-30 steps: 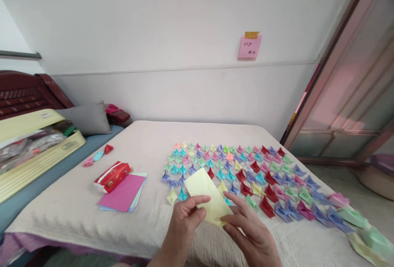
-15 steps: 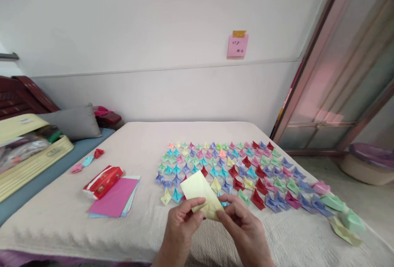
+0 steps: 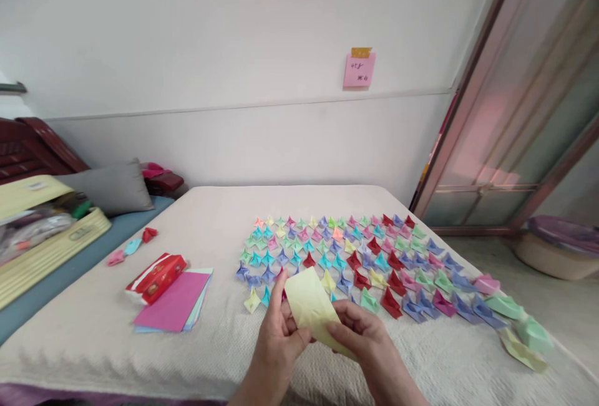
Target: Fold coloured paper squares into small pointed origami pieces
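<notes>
Between my two hands is a folded sheet of pale yellow paper (image 3: 309,300), tilted and held above the near part of the covered table. My left hand (image 3: 279,337) pinches its left edge, with the thumb low on the front and the index finger stretched up along the side. At the lower right edge, my right hand (image 3: 358,331) grips the sheet with the thumb in front and the fingers behind. Just beyond my hands, many small folded paper boats (image 3: 367,261) in several colours stand in rows.
To the left, a red packet (image 3: 156,278) lies partly on a stack of coloured paper (image 3: 168,306). Several small folded pieces (image 3: 132,246) lie farther left. A yellow box (image 3: 56,231) stands beyond the left edge. Bigger paper boats (image 3: 533,334) sit near the right edge. A pink note (image 3: 359,70) hangs on the wall.
The yellow paper has turned and now extends lower to the right. My left index finger has lifted from its front to its left side; both hands still hold it.
</notes>
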{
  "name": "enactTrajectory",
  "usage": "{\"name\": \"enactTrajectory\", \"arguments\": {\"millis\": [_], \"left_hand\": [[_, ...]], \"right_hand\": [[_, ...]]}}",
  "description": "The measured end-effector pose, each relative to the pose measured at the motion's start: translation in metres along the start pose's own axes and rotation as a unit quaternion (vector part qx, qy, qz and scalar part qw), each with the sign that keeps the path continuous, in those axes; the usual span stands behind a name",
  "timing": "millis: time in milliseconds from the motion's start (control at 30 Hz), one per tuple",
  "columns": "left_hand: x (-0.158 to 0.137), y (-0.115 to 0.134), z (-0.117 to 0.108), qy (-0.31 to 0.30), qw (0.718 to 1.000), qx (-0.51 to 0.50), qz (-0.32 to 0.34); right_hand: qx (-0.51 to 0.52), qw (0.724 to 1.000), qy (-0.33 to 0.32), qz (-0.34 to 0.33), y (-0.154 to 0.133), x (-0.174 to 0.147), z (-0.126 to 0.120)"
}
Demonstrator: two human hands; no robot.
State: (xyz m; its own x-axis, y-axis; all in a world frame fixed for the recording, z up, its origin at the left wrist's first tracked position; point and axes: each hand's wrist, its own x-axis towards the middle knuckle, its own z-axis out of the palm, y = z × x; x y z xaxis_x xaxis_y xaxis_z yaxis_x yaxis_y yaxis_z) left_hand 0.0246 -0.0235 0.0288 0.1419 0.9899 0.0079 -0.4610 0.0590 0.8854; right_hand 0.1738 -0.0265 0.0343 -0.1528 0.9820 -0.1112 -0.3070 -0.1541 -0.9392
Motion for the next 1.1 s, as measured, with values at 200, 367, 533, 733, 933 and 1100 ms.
{"name": "enactTrajectory", "arguments": {"millis": [200, 367, 533, 733, 933, 1100], "left_hand": [[0.000, 0.000, -0.006, 0.029, 0.999, -0.012, -0.038], [-0.003, 0.003, -0.002, 0.059, 0.989, -0.030, -0.130], [-0.005, 0.007, 0.005, 0.085, 0.982, -0.127, -0.114], [-0.006, 0.011, -0.006, 0.028, 0.999, 0.024, 0.021], [-0.011, 0.027, -0.012, -0.025, 0.912, 0.319, 0.257], [-0.016, 0.025, -0.010, -0.040, 0.853, 0.383, 0.353]], "right_hand": [[-0.008, 0.998, 0.052, -0.024, 0.007, 0.001, -0.002], [-0.041, 0.997, 0.046, -0.041, 0.013, 0.003, -0.006], [-0.086, 0.993, 0.031, -0.078, 0.019, 0.009, -0.009], [-0.155, 0.981, 0.046, -0.105, 0.009, 0.000, -0.012], [-0.266, 0.915, 0.033, -0.302, -0.012, -0.018, -0.019], [-0.310, 0.898, 0.016, -0.313, -0.018, -0.020, -0.019]]}}
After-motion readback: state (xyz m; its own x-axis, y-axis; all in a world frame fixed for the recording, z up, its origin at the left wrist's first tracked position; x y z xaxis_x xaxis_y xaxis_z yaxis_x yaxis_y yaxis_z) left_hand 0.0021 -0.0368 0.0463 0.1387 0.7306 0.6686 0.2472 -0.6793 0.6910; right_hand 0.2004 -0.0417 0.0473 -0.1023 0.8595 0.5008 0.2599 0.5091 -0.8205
